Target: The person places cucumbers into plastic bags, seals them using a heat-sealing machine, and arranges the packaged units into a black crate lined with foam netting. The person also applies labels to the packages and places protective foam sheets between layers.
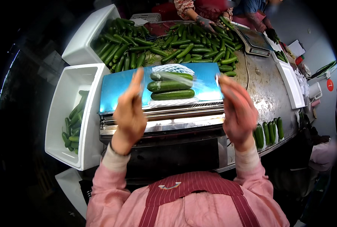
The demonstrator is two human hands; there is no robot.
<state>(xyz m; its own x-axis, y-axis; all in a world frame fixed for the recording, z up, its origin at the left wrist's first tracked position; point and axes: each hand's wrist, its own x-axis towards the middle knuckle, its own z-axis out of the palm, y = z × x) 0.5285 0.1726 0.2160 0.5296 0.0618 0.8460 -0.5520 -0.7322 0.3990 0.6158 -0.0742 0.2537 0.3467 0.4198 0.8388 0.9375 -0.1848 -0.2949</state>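
Three cucumbers (172, 85) lie side by side on the blue top of a wrapping machine (120, 85), with white foam netting (172, 68) behind and in front of them. Clear plastic film (182, 80) partly covers the cucumbers. My left hand (131, 113) is raised left of them, its palm facing inward. On their right, my right hand (238, 109) is also raised, fingers extended and slightly blurred. Neither hand touches the cucumbers. I see nothing held in the left hand; whether the right fingertips pinch some film is unclear.
Foam boxes (99, 113) with cucumbers stand at the left. A large cucumber pile (197, 48) covers the table's back, near a scale (252, 41) and a co-worker's gloved hand (205, 23). Several cucumbers (266, 132) lie at the right front edge. A white foam tray (291, 85) lies farther right.
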